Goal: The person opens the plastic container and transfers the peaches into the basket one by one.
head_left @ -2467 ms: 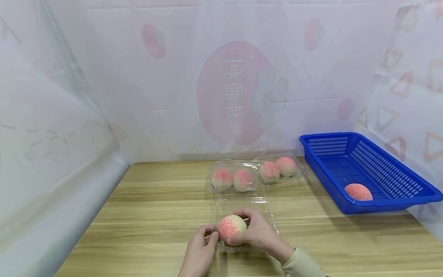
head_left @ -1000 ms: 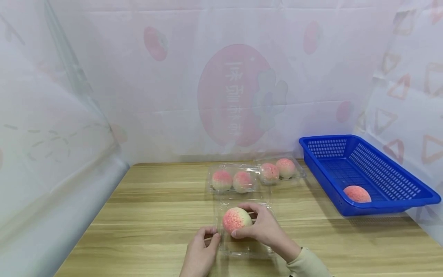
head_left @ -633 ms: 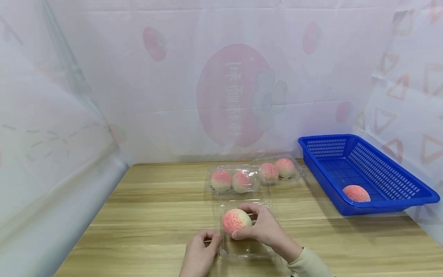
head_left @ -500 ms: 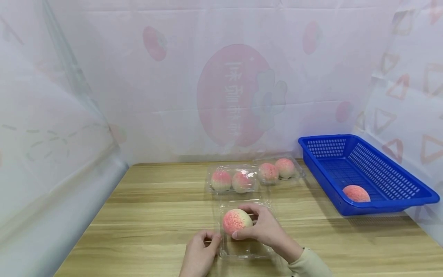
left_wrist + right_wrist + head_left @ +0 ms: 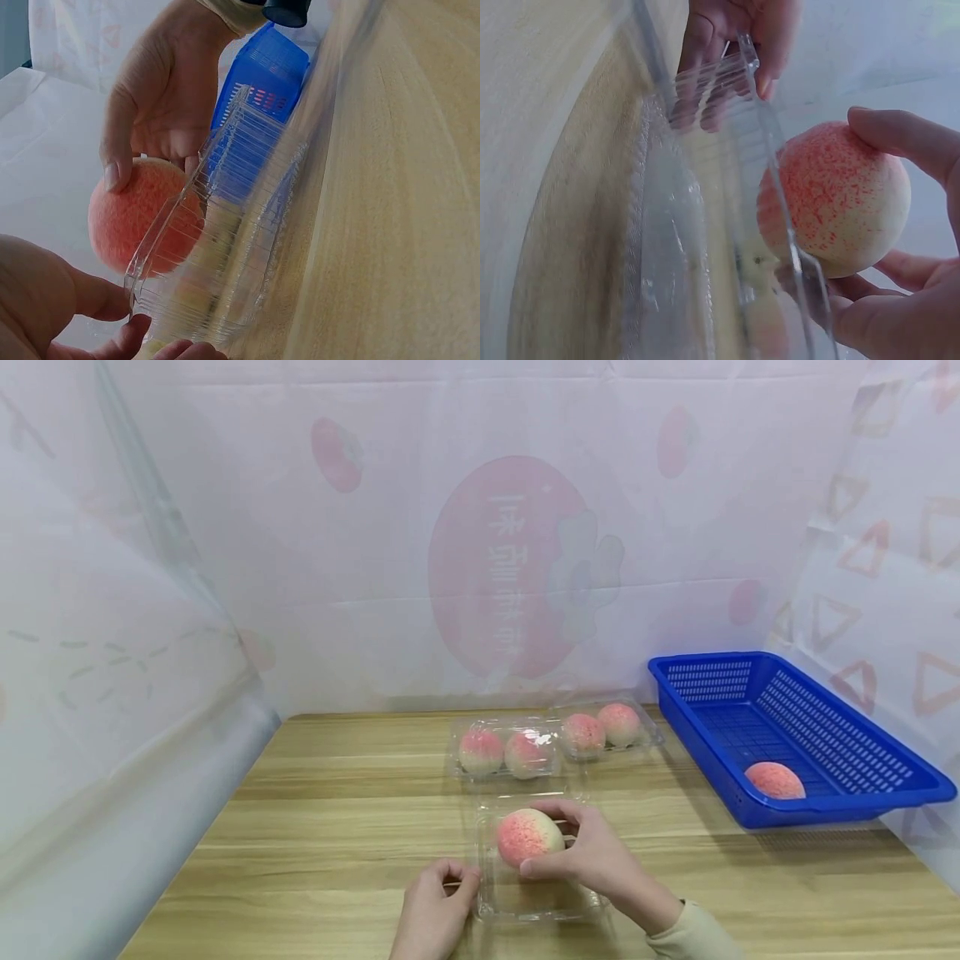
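Note:
A pink and cream peach (image 5: 528, 838) is gripped between the thumb and fingers of my right hand (image 5: 600, 857), over an open clear plastic clamshell box (image 5: 532, 902). In the left wrist view the peach (image 5: 135, 217) hangs at the box's rim, partly seen through the ribbed wall (image 5: 251, 165). My left hand (image 5: 437, 902) pinches the box's left edge between thumb and fingers. From the right wrist camera, the peach (image 5: 832, 195) sits above the rim, its lower side resting on the right fingers. The box's lid lies folded back toward the other packs.
Behind stands a clear pack (image 5: 504, 752) with two peaches, and a second such pack (image 5: 602, 728) adjoins it on the right. A blue basket (image 5: 750, 810) at the right holds one peach (image 5: 776, 780). White printed sheets (image 5: 360, 610) wall the wooden table (image 5: 337, 827).
My right hand has lifted the peach and shifted it right and slightly back above the box. The box has moved slightly right, while my left hand has kept hold of its edge.

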Available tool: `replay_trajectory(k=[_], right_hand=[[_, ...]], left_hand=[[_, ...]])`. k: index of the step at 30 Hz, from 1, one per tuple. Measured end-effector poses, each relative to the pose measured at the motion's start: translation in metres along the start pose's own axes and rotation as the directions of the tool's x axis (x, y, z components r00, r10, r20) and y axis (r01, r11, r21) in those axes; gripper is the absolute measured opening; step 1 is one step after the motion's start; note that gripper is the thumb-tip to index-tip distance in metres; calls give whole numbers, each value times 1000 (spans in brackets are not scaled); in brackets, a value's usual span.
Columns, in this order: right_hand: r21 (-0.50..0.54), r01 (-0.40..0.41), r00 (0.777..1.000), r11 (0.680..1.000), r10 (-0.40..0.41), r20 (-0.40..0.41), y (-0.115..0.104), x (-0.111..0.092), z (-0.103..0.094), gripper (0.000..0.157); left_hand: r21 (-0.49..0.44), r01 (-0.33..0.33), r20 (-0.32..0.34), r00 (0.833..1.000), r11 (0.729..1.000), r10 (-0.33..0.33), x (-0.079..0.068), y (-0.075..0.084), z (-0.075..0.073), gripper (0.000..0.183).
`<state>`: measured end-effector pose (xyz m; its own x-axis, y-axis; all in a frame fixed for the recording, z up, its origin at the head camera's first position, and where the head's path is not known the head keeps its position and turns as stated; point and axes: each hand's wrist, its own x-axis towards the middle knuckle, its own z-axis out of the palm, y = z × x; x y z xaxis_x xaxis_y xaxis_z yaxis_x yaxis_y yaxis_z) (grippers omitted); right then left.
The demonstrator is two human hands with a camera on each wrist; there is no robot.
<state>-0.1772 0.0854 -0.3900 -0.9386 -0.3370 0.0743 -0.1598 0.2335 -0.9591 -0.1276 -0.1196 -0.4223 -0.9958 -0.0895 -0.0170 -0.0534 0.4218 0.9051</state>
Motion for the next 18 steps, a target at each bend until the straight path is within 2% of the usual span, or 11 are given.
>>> replay_trajectory(k=[5, 10, 15, 18], right_hand=[[23, 7, 999, 1000, -7, -32, 3, -4, -15, 65], [34, 4, 998, 999, -2, -58, -1, -10, -32, 66], [17, 8, 997, 1000, -7, -74, -9, -22, -57, 66], [-19, 6, 994, 1000, -8, -110, -17, -27, -75, 65]], left_hand=[[7, -6, -6, 1000, 1000, 6, 0, 0, -1, 21], [-72, -1, 7, 1000, 997, 2, 0, 0, 1, 15], [-109, -5, 14, 1000, 994, 7, 0, -1, 2, 18], [-114, -4, 16, 1000, 993, 6, 0, -3, 3, 19]])
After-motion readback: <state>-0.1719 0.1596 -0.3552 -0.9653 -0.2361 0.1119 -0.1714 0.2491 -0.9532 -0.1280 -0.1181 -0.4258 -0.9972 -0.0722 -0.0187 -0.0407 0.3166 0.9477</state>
